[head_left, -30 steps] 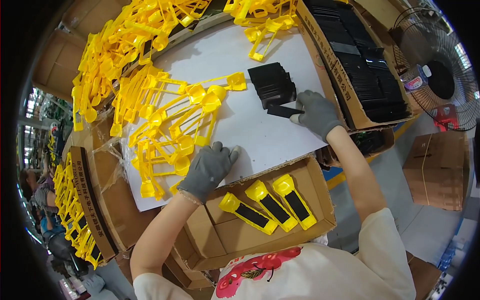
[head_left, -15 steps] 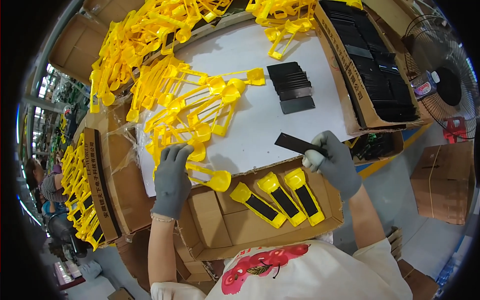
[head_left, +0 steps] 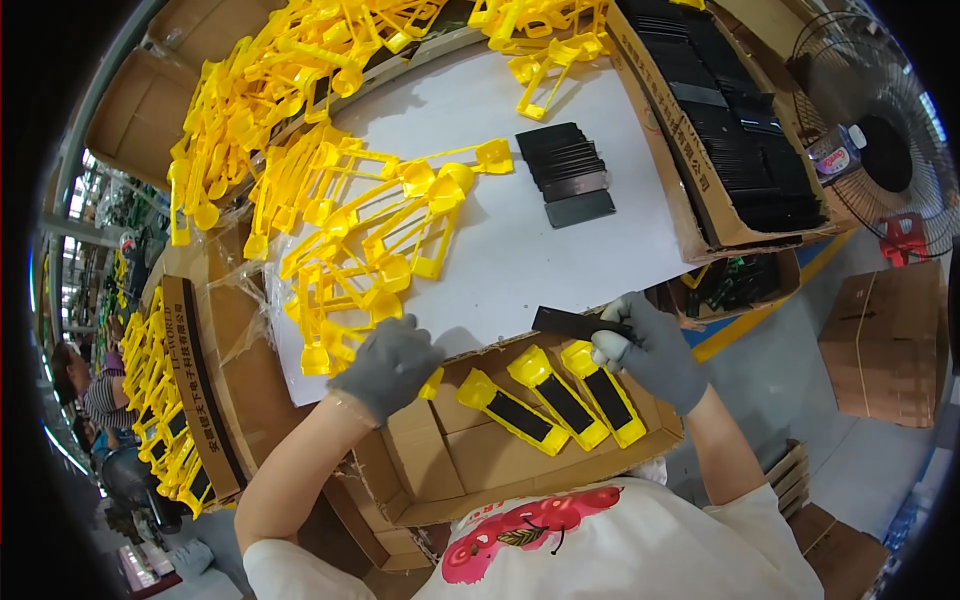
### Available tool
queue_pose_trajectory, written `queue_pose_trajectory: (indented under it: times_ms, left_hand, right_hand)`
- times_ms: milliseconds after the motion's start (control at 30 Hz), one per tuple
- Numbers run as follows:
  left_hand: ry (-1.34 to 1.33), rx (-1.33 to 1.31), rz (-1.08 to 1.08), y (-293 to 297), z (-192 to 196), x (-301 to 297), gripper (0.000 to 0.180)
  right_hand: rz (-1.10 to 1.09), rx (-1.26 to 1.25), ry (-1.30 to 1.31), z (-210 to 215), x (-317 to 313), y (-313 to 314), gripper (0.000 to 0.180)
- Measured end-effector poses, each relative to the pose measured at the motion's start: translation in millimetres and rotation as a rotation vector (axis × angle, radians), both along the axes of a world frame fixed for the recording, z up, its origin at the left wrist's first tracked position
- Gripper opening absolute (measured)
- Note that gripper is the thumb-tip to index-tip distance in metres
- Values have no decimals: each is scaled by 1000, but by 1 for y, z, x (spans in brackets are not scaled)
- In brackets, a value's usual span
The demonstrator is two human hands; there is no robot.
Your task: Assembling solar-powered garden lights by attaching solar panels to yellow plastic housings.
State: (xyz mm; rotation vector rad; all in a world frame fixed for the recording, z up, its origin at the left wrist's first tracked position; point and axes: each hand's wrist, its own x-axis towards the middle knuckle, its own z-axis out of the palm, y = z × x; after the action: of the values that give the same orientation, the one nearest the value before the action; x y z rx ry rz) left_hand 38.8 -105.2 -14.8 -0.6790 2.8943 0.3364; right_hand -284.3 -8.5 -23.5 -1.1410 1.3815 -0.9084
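Observation:
My left hand [head_left: 388, 368], in a grey glove, is closed over a yellow plastic frame. Only a small end of this frame [head_left: 432, 383] shows below the glove; the rest is hidden. In my gloved right hand [head_left: 652, 352], a flat black strip [head_left: 570, 323] is pinched between thumb and fingers, pointing left above the box edge. Between and below my hands, an open cardboard box [head_left: 424, 450] holds three yellow frames [head_left: 553, 392] with black strips set in them. Loose yellow frames [head_left: 385, 240] lie tangled on the white tabletop beyond my left hand.
A fanned stack of black strips [head_left: 562, 165] rests on the table. At the right stands a carton [head_left: 690, 150] packed with black strips, with a fan [head_left: 885, 150] beyond. Yellow frames [head_left: 260, 90] heap at the far left. Another person [head_left: 100, 390] is at the left.
My left hand has moved right and toward me, curling over the yellow frame at the box edge. My right hand has shifted slightly left with the black strip.

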Motion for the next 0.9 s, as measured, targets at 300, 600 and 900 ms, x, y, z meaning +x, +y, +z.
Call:
queue_pose_trajectory:
  times_ms: [300, 600, 900]
  left_hand:
    - [790, 312, 933, 19, 118, 8, 21]
    - [1340, 1353, 1353, 101, -4, -45, 40]
    - [1204, 1418, 1263, 99, -4, -58, 34]
  right_hand:
    - [-14, 8, -88, 10, 6, 16, 16]
    - [144, -121, 158, 29, 30, 27, 20]
    - [204, -145, 324, 20, 23, 14, 16]
